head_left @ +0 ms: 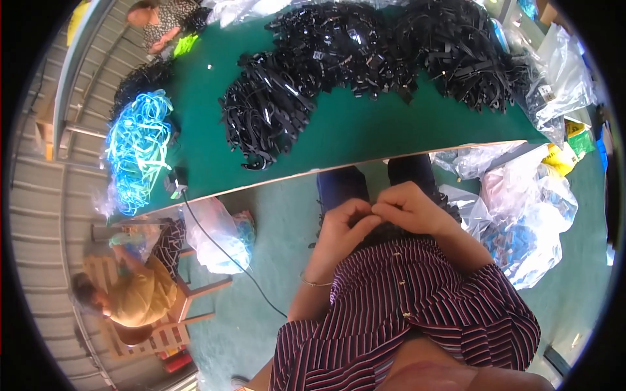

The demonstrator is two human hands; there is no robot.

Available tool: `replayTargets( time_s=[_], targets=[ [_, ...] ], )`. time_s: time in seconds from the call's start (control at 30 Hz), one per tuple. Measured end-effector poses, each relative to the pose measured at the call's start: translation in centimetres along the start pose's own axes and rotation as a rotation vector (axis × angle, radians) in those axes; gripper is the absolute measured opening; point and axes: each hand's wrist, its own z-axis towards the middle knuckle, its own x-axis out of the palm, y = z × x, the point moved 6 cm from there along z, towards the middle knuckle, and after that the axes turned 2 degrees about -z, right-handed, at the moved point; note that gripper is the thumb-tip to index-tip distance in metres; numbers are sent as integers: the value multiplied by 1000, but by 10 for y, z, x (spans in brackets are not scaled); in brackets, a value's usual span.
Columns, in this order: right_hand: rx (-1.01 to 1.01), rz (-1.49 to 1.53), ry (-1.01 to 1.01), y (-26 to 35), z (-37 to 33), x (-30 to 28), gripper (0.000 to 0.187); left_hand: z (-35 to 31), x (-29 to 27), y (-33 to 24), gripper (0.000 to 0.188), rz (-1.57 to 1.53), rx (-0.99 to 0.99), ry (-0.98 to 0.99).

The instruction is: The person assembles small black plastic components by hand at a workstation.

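My left hand [347, 225] and my right hand [409, 207] meet above my lap, thumbs and fingertips pinched close together. Whatever lies between the fingertips is too small or too hidden to make out. Beneath and beside the hands, dark strap-like pieces [451, 203] rest on my lap. In front of me, a long heap of black straps [345, 45] with shiny parts spreads over the green table [355, 130]. A separate bunch of black straps [267, 107] reaches nearest the table's front edge.
At the table's left end lies a tangle of blue and pale green cords [140, 150]. A black cable [228, 257] runs from the table edge toward me. Filled plastic bags [521, 221] stand on the right. One person [140, 293] sits at left; another [166, 26] is at the far left.
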Motion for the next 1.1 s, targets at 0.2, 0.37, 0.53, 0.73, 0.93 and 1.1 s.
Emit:
replayTargets(
  time_s=[0.2,0.37,0.53,0.73,0.93,1.1],
  targets=[
    [250,463,143,1,-11,17,26,-10,7,-3,5,-272,12,195],
    [116,602,114,10,-17,20,27,-15,13,7,19,-544,41,222],
    [145,752,58,3,-17,24,25,-15,15,11,23,-835,88,254],
    [-351,-174,-152,47,4,-8,27,-8,6,-9,10,-451,54,23],
    [-380,-172,-172,35,5,-8,29,-8,1,-17,19,-322,92,-3],
    [-332,-60,-147,27,6,-4,27,-13,-4,-6,24,-210,100,55]
  ],
)
